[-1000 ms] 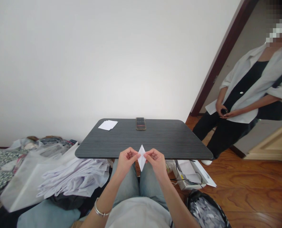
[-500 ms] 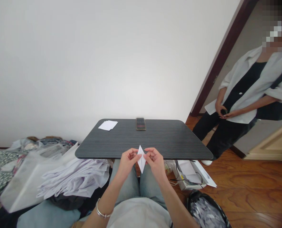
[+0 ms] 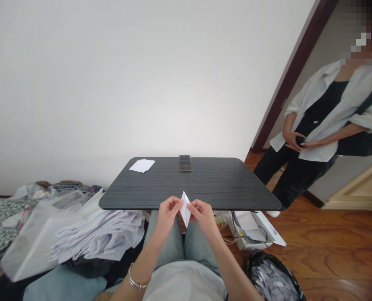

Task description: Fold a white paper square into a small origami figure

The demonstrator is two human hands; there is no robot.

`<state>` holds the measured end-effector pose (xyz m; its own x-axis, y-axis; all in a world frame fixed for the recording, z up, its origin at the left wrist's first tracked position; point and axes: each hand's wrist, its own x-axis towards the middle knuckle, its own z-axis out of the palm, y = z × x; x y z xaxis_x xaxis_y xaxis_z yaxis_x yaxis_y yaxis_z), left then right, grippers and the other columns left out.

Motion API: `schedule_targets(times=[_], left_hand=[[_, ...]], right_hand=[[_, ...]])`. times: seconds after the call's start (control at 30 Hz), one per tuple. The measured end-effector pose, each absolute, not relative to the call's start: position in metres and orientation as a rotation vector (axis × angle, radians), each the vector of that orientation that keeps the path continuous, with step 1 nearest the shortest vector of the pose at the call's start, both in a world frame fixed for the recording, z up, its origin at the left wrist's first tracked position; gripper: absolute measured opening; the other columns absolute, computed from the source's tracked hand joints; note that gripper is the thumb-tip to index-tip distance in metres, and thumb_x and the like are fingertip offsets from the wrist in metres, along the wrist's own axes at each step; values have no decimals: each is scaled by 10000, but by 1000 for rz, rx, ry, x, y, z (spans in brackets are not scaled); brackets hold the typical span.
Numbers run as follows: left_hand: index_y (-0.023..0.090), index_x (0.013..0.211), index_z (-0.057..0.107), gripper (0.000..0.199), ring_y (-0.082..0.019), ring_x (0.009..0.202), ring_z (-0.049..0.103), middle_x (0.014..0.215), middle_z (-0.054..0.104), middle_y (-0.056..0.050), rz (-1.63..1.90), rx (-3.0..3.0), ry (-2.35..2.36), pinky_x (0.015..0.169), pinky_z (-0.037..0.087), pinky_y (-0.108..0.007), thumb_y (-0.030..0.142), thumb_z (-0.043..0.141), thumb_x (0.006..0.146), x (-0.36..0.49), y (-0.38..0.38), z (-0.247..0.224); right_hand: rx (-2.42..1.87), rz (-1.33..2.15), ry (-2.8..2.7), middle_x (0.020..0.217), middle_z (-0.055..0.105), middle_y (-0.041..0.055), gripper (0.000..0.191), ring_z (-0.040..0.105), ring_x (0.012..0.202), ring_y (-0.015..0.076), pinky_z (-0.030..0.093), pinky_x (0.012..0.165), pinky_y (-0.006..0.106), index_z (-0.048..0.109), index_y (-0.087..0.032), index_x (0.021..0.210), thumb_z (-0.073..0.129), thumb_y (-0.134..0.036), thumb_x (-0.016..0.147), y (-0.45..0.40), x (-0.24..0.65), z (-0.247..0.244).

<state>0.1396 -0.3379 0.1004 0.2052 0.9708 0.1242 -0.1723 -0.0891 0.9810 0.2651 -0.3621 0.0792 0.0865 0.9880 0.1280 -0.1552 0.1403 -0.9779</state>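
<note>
A small white folded paper (image 3: 185, 212), diamond-shaped with a crease down its middle, is held upright at the near edge of the dark table (image 3: 217, 184). My left hand (image 3: 170, 210) pinches its left side between thumb and fingers. On the opposite side, my right hand (image 3: 202, 212) grips it the same way, thumb lying on the paper's face. Fingertips behind the paper are partly hidden. A few white paper sheets (image 3: 142, 165) lie at the table's far left. Toward the back middle rests a dark phone-like object (image 3: 185, 163).
Clothes and a pile of white cloth (image 3: 101, 236) lie to the left. Under the table's right side is a box (image 3: 251, 234) with cables and papers. A black bag of shreds (image 3: 273, 276) stands at lower right. Another person (image 3: 317, 117) stands on the right.
My left thumb has shifted up and outward along the paper, and the paper has moved slightly left. The other person's hands have shifted a little.
</note>
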Motion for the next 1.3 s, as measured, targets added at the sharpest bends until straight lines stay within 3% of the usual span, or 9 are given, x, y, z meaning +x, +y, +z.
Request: schedule_targets(times=[0.27,0.5,0.7,0.9,1.1,1.3], left_hand=[[142,691,557,194,-89,498,476,582,544,30,1148,1314,843,471,358,-197,317,640,688,137,-335,103],[158,652,493,190,-76,494,465,564,505,53,1297,1321,851,476,376,-186,275,635,698,141,-336,99],[157,776,556,186,-92,516,500,575,514,48,1253,1323,875,479,389,-190,309,630,699,139,-335,101],[137,666,588,203,-97,508,505,552,558,16,1191,1361,891,500,409,-203,332,628,704,130,-331,105],[122,721,641,255,-126,523,551,554,606,-17,1151,1419,876,526,441,-229,372,590,735,125,-328,105],[123,752,638,274,-140,563,580,602,634,-34,1075,1459,877,561,456,-242,385,558,761,122,-329,106]], right_hand=[[-1035,1107,-1203,491,501,-41,309,440,421,88,345,408,200,508,-171,596,600,-438,721,-362,268,79],[-1071,1204,-1192,608,605,-4,305,525,472,115,409,436,213,580,-161,712,626,-461,685,-363,264,81],[-1025,1195,-1204,524,574,-15,315,508,441,110,425,452,218,585,-155,682,569,-465,734,-364,265,81],[-992,1198,-1235,495,559,-16,301,483,418,105,406,435,213,585,-153,641,571,-437,741,-367,266,86],[-1027,1133,-1200,523,579,-4,357,510,437,130,400,438,229,596,-168,642,534,-504,744,-363,268,83],[-1056,1031,-1197,510,547,-10,329,490,440,131,394,427,231,582,-181,570,548,-461,738,-363,271,82]])
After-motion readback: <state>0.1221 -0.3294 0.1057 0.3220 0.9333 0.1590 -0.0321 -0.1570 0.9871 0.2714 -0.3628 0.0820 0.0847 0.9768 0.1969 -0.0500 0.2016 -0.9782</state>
